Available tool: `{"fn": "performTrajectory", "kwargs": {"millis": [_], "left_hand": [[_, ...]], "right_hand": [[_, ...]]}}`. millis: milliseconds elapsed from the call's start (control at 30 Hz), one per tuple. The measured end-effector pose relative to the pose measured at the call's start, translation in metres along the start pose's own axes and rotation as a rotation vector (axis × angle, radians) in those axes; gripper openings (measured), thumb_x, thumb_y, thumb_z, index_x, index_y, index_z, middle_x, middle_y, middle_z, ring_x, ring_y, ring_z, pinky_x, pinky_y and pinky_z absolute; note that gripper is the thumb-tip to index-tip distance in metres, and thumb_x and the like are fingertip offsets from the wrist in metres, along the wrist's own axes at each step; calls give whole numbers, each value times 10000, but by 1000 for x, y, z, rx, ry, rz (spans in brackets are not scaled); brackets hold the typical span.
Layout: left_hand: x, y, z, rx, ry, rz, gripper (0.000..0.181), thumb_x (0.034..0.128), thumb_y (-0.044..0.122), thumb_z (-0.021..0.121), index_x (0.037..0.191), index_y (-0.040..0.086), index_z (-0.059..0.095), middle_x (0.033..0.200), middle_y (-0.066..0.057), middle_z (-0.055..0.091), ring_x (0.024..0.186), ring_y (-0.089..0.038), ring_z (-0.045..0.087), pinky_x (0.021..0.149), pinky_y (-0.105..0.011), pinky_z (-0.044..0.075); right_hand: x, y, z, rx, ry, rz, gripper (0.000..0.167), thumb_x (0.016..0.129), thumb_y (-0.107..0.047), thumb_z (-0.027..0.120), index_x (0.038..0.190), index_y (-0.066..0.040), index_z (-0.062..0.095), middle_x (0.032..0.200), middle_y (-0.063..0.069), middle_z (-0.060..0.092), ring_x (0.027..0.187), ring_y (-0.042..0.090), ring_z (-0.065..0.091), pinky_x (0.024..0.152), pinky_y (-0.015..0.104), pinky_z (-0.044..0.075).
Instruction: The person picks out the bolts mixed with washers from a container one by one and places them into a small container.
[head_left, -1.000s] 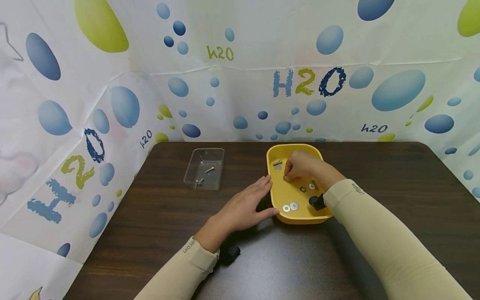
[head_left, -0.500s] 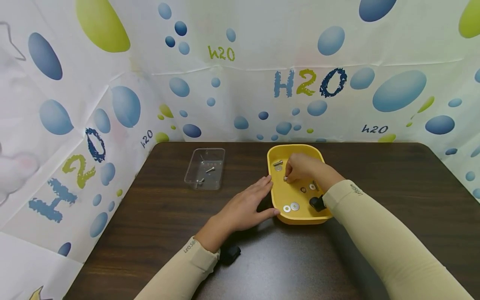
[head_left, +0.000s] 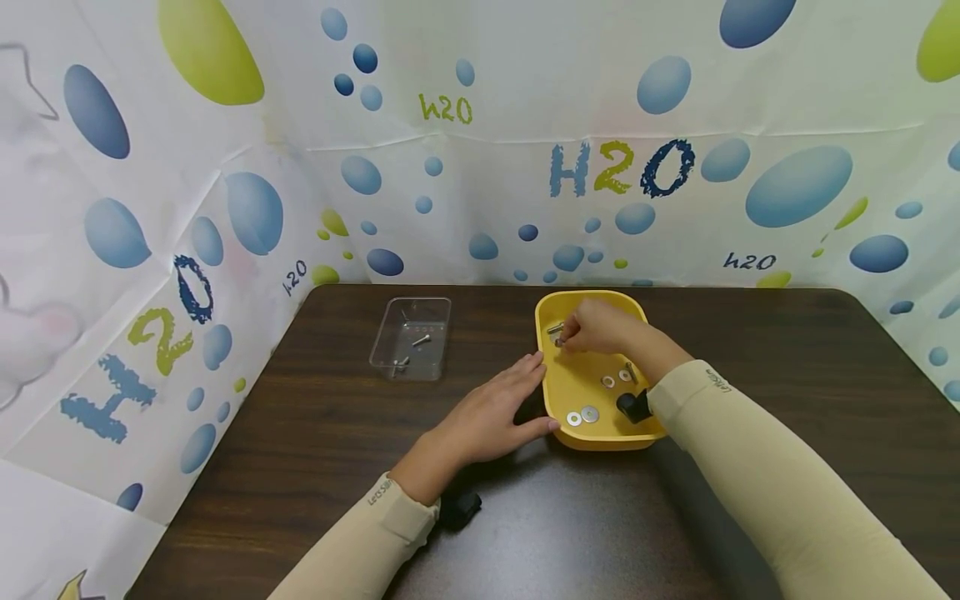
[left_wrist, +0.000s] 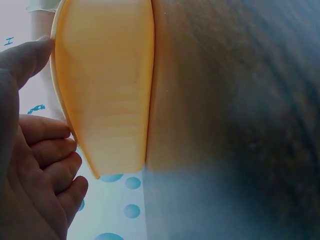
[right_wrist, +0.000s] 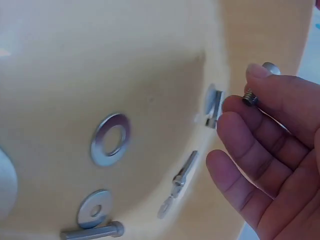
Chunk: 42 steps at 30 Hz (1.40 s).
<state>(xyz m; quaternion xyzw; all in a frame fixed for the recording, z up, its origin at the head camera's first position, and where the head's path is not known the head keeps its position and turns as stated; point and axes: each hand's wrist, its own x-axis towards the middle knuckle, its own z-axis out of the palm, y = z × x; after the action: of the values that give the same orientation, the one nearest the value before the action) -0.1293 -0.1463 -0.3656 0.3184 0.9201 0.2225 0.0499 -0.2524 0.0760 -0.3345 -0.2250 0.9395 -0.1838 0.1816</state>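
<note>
My right hand [head_left: 606, 327] is inside the yellow tray [head_left: 603, 444], near its left wall. In the right wrist view, thumb and index finger of that hand [right_wrist: 285, 145] pinch a small screw [right_wrist: 249, 98], its threaded end showing between them. Beneath lie a large ring washer [right_wrist: 98, 151], a smaller washer [right_wrist: 87, 212], a bolt [right_wrist: 90, 233] and more bolts by the wall. My left hand [head_left: 487, 414] rests with extended fingers against the tray's left side; in the left wrist view its fingertips and thumb [left_wrist: 37, 175] touch the rim of the tray [left_wrist: 110, 90].
A clear plastic box [head_left: 384, 333] holding a few screws [head_left: 422, 341] stands to the left of the tray on the dark wooden table [head_left: 315, 450]. Flat washers [head_left: 590, 414] lie at the tray's near end. A patterned sheet [head_left: 495, 50] hangs behind the table.
My right hand has shifted a little toward the far left part of the tray, close to the bolt and washer there. The left hand has stayed against the tray.
</note>
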Motion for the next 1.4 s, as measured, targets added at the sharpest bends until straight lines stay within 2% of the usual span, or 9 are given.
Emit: {"fn": "performTrajectory", "kwargs": {"millis": [233, 467, 600, 733, 1033, 1233, 1400], "left_hand": [[-3, -5, -7, 1, 42, -11, 812, 945, 600, 524, 1569, 148, 266, 1648, 8, 199, 1512, -142, 181, 1192, -418, 279], [-8, -16, -20, -4, 86, -76, 807, 937, 607, 532, 1560, 150, 298, 1648, 50, 187, 1512, -131, 180, 1195, -428, 270], [-13, -26, -28, -10, 115, -107, 811, 937, 604, 537, 1560, 148, 291, 1649, 35, 188, 1515, -147, 175, 1191, -461, 269], [-20, -39, -35, -15, 152, -135, 811, 938, 585, 553, 1558, 130, 296, 1648, 19, 200, 1519, -165, 170, 1190, -485, 263], [-31, -68, -51, -30, 264, -180, 819, 954, 578, 532, 1553, 76, 287, 1638, -38, 227, 1516, -221, 192, 1187, -512, 257], [-36, -79, -60, -38, 274, -269, 860, 935, 632, 514, 1570, 117, 250, 1646, -22, 193, 1519, -226, 179, 1188, -526, 246], [-40, -88, -64, -37, 276, -309, 858, 937, 621, 520, 1574, 122, 237, 1646, -59, 194, 1521, -243, 171, 1183, -543, 243]], "right_hand": [[-3, -10, -7, 48, 54, -35, 201, 916, -267, 705, 1041, -124, 772, 961, 2, 753, 834, 162, 649, 888, 386, 560], [-3, -20, -12, 98, 92, -86, 246, 937, -273, 682, 1097, -104, 761, 992, 27, 755, 853, 160, 663, 856, 366, 574], [-3, -27, -13, 115, 139, -127, 255, 943, -274, 669, 1106, -99, 758, 1045, 41, 752, 884, 155, 678, 832, 351, 579], [-3, -36, -12, 150, 198, -154, 263, 938, -273, 676, 1105, -87, 756, 1056, 46, 750, 843, 151, 686, 768, 329, 583], [1, -58, -8, 213, 317, -192, 267, 933, -289, 684, 1108, -101, 756, 1038, 38, 733, 809, 171, 644, 720, 300, 567], [7, -71, -5, 222, 342, -212, 264, 926, -313, 690, 1098, -127, 766, 1023, 10, 741, 873, 178, 631, 787, 319, 565], [14, -83, -1, 252, 342, -204, 271, 925, -324, 691, 1106, -135, 761, 1044, -1, 741, 922, 177, 647, 833, 337, 569]]}}
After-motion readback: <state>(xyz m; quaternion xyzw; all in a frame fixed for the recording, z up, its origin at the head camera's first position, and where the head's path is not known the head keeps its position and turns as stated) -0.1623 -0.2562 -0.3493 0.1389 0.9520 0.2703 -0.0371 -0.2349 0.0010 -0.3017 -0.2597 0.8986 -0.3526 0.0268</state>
